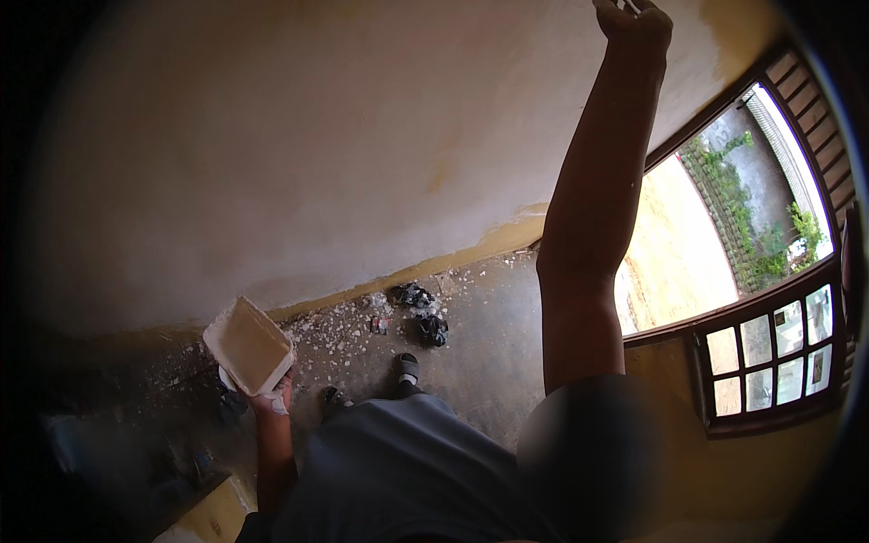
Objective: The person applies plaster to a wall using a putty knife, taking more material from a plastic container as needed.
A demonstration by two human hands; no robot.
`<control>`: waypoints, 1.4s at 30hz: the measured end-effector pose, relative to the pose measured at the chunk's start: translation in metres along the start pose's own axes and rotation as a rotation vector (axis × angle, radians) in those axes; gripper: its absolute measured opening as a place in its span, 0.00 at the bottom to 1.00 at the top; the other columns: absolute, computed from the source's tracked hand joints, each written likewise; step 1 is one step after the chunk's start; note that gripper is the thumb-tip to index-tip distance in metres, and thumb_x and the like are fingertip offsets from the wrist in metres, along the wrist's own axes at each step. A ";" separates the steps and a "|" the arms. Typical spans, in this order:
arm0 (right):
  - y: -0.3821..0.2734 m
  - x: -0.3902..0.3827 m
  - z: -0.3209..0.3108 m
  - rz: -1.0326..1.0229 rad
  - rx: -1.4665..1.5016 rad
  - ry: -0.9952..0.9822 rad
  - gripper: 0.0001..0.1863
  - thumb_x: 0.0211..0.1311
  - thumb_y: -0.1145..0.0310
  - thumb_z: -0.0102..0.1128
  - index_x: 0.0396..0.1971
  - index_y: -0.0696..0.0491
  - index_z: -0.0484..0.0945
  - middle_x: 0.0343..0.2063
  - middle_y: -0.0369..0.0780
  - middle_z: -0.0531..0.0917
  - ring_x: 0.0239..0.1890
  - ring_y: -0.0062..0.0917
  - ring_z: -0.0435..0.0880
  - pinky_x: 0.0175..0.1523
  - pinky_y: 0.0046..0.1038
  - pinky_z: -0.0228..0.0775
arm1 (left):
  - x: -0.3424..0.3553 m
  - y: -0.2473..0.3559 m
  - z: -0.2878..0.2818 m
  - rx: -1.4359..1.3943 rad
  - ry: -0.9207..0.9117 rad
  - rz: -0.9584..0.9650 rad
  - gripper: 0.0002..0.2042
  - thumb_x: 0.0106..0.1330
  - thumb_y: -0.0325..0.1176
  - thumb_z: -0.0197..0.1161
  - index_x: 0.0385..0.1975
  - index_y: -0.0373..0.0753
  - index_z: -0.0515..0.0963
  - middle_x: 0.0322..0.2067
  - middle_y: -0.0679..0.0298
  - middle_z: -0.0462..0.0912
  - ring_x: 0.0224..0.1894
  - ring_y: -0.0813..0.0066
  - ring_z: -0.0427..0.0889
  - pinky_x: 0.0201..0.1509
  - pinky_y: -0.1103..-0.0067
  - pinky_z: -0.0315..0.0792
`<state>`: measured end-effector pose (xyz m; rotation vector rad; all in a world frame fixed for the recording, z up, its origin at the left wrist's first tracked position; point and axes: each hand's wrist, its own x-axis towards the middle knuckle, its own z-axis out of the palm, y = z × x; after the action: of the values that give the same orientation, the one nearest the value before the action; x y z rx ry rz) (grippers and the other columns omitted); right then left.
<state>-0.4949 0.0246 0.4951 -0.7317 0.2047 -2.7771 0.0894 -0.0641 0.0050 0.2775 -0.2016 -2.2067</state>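
My left hand (286, 391), low on the left, is closed around the lower side of a shallow, square-edged tray (226, 364). Pale, plaster-like residue coats the tray, and whitish stuff shows on my wrist. At the top edge, my raised right hand (634, 25) is by the wall (362, 145), its fingers curled about a small whitish thing. The frame cuts off most of that thing, so its kind cannot be told. A whitish coat covers most of the wall, with yellow patches along the bottom and at the upper right.
White crumbs and flakes (339, 339) litter the floor along the wall's foot. Two crumpled black plastic bags (433, 330) lie ahead of my sandalled feet (408, 366). On the right is an open window (674, 335) with a dark frame and a paned shutter (769, 362).
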 end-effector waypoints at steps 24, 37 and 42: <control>0.104 -0.339 -0.386 0.669 -0.431 0.756 0.22 0.63 0.75 0.49 0.58 0.54 0.66 0.54 0.47 0.75 0.53 0.44 0.76 0.53 0.52 0.72 | 0.017 -0.032 0.006 0.057 0.114 0.075 0.33 0.63 0.63 0.53 0.64 0.49 0.63 0.58 0.59 0.73 0.53 0.52 0.79 0.42 0.51 0.81; 0.189 -0.296 -0.203 0.589 -0.145 0.624 0.17 0.66 0.71 0.47 0.53 0.59 0.61 0.51 0.48 0.66 0.55 0.42 0.70 0.62 0.50 0.70 | -0.003 -0.019 0.009 0.053 -0.008 0.127 0.34 0.63 0.62 0.54 0.64 0.47 0.63 0.59 0.57 0.72 0.58 0.50 0.75 0.53 0.49 0.76; 0.177 -0.258 -0.153 0.608 -0.126 0.687 0.22 0.68 0.68 0.47 0.57 0.58 0.53 0.52 0.48 0.61 0.55 0.40 0.68 0.61 0.55 0.69 | -0.008 -0.021 0.009 0.058 -0.025 0.177 0.34 0.62 0.56 0.60 0.64 0.43 0.63 0.59 0.54 0.70 0.57 0.47 0.73 0.56 0.51 0.73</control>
<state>-0.3174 -0.0604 0.2080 0.2689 0.6145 -2.3119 0.0755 -0.0442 0.0097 0.2544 -0.2934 -2.0324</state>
